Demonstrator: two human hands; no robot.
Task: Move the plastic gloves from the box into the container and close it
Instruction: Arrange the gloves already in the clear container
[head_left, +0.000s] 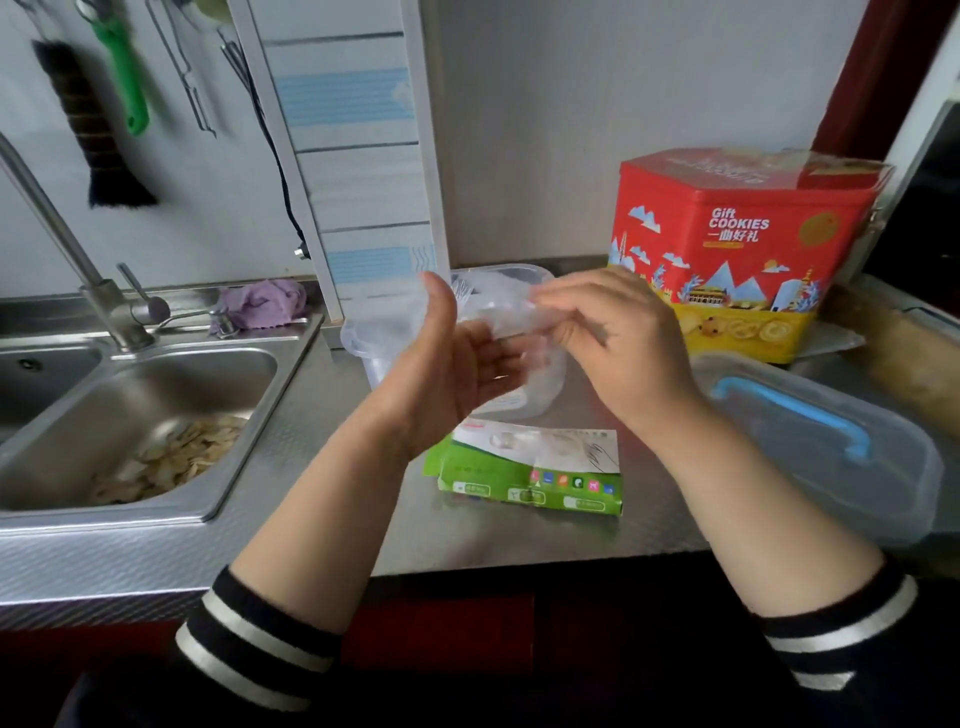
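A bundle of clear plastic gloves (501, 306) is held up between both hands, above the clear plastic container (363, 343) that stands open on the steel counter. My left hand (447, 364) holds the bundle from below, thumb up. My right hand (618, 338) pinches its right end with curled fingers. The green and white glove box (530, 473) lies flat on the counter just in front of the container, its top torn open. The container's clear lid with a blue handle (810, 431) lies at the right.
A red and yellow cookie tin (737, 249) stands behind the right hand. A steel sink (140, 431) with scraps in it and a tap (67, 244) lie to the left. A purple cloth (265, 304) sits behind the sink. Utensils hang on the wall.
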